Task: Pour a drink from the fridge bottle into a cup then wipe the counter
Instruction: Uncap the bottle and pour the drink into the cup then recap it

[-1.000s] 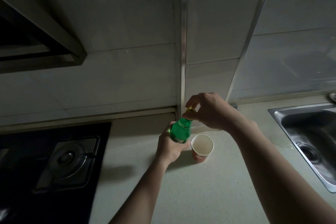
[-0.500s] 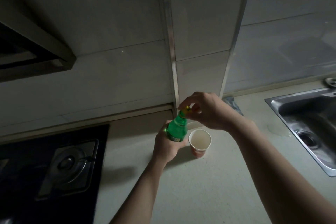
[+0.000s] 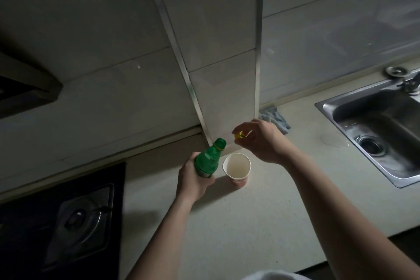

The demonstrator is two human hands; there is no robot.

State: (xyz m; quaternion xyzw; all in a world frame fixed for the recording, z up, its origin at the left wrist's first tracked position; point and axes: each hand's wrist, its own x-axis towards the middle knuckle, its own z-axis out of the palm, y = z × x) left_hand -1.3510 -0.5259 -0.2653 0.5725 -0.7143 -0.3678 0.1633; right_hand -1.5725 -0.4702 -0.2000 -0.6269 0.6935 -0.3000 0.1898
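Centre of frame. Left hand [image 3: 193,179] grips the green bottle [image 3: 208,159] round its body, neck open and tilted toward the upper right. Right hand [image 3: 261,141] pinches the yellow cap [image 3: 239,136] between thumb and fingertips, just right of the neck and clear of it. Cup [image 3: 237,166] stands on the counter [image 3: 250,223] just right of the bottle; it looks empty. Step, as judged: cap off, pour not yet begun. Next move calls for tipping the neck over the rim, slowly. Cloth [image 3: 275,117] lies by the wall, ready for wiping.

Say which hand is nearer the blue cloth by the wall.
Right. The right hand, pinching the yellow cap, is just left of the cloth; the left hand grips the green bottle farther left.
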